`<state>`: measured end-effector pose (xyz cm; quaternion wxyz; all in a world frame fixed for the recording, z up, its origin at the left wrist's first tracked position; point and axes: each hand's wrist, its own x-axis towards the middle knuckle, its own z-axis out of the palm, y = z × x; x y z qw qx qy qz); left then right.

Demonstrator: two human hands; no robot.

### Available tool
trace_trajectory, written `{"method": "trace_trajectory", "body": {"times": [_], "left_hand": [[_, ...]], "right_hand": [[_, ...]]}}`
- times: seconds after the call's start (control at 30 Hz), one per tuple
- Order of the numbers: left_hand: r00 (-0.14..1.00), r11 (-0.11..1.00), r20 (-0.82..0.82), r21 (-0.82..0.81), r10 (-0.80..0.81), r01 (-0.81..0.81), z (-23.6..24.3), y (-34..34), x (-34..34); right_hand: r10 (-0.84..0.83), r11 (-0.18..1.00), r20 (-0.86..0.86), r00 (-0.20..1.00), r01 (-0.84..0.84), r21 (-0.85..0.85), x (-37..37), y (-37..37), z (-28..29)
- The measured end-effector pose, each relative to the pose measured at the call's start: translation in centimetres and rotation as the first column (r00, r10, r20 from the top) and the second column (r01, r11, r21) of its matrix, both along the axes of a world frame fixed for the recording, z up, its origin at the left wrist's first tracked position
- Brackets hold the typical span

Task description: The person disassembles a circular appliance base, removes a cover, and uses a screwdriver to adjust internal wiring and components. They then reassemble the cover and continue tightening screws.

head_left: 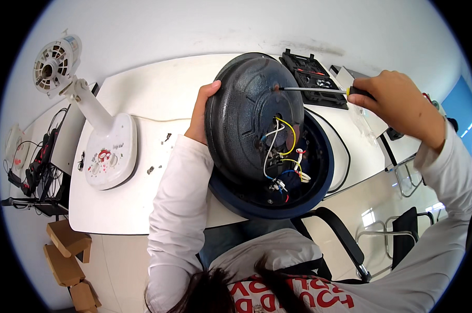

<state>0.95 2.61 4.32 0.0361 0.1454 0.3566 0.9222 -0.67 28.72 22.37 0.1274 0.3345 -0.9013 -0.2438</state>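
Note:
A black round housing [238, 109] stands tilted above a dark blue round base [262, 206], with yellow, white, blue and red wires [293, 141] between them. My left hand [202, 109] grips the housing by its left edge, thumb on the rim. My right hand [389, 101] is closed on the handle of a screwdriver [319, 88]. The shaft lies horizontal, its tip at a rusty-looking spot on the housing's upper right. Several small dark loose parts [151, 169] lie on the white table [105, 216] to the left.
A white fan stand [105, 156] with bare motor stands at the left. An open black tool case [314, 83] lies behind the housing, near a wall. Cables [45, 167] occupy the far-left table edge. Cardboard boxes [64, 261] and chairs [402, 240] are below.

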Motion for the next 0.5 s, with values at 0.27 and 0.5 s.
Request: {"method": "trace_trajectory", "body": {"times": [0.27,0.5], "left_hand": [[0.998,0.998,-0.035,0.031,-0.060,0.061,-0.3,0.0,-0.5],[0.999,0.999,0.014,-0.015,0.034,-0.033,0.2,0.0,0.1]], "right_hand": [[0.283,0.959,-0.182,0.942,-0.280,0.041,1.7,1.0,-0.6],[-0.005,0.861,0.504,0.864,0.260,-0.438,-0.4,1.5,0.2]]}}
